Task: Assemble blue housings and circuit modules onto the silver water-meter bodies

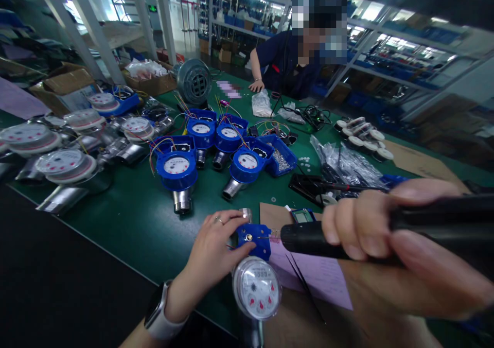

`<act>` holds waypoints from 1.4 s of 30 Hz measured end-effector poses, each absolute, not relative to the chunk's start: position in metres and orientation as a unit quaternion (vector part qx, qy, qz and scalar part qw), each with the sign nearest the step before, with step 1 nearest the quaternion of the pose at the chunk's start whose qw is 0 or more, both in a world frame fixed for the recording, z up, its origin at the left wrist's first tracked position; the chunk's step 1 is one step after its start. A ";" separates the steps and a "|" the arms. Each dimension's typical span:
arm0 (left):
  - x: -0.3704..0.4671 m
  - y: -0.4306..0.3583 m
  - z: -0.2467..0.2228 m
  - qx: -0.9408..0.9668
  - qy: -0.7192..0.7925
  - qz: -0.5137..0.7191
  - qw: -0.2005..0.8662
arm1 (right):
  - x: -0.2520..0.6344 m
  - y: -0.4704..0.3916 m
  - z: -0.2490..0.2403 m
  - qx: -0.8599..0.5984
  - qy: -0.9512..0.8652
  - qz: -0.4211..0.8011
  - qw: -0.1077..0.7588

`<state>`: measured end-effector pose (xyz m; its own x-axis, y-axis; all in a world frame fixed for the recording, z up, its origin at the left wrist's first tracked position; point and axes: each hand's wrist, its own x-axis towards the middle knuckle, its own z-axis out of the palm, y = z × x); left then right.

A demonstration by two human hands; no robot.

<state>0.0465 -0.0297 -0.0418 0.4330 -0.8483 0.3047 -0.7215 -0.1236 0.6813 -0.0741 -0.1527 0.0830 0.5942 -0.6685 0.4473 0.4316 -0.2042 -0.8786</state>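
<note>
My left hand [216, 247], with a ring and a wristwatch, closes thumb and fingers around a small blue plate [259, 242] that has a brass-coloured spot in it. Just below the plate is a water meter [257, 289] with a white dial and red pointers. My right hand [358, 224] grips a thick black screwdriver [303, 237], probably powered, held sideways. Its thin bit reaches over the blue plate toward the brass spot; whether it touches I cannot tell. Under the screwdriver lie a pink printed sheet [332, 281] and black tweezers [306, 283].
Several blue-housed meters [177, 168] with loose wires stand beyond my left hand. Uncased meters [65, 165] crowd the left. A blue tray [283, 157] holds small screws. Plastic bags [343, 162] lie at right. A co-worker [285, 59] leans over the table's far side.
</note>
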 end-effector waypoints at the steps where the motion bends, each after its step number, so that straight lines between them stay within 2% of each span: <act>1: 0.048 -0.032 -0.042 0.758 -0.520 -0.116 0.376 | -0.069 -0.153 0.079 -0.635 0.071 -0.440 0.631; 6: 0.050 -0.042 -0.042 0.764 -0.511 -0.209 0.334 | -0.055 -0.154 0.060 -0.653 0.045 -0.395 0.645; 29: 0.047 -0.043 -0.047 0.742 -0.500 -0.242 0.375 | -0.050 -0.156 0.040 -0.675 0.045 -0.372 0.636; 39: 0.046 -0.043 -0.047 0.751 -0.493 -0.240 0.367 | -0.048 -0.164 0.046 -0.659 0.007 -0.343 0.670; 42: 0.046 -0.044 -0.047 0.758 -0.487 -0.246 0.357 | -0.049 -0.184 0.056 -0.623 0.009 -0.401 0.671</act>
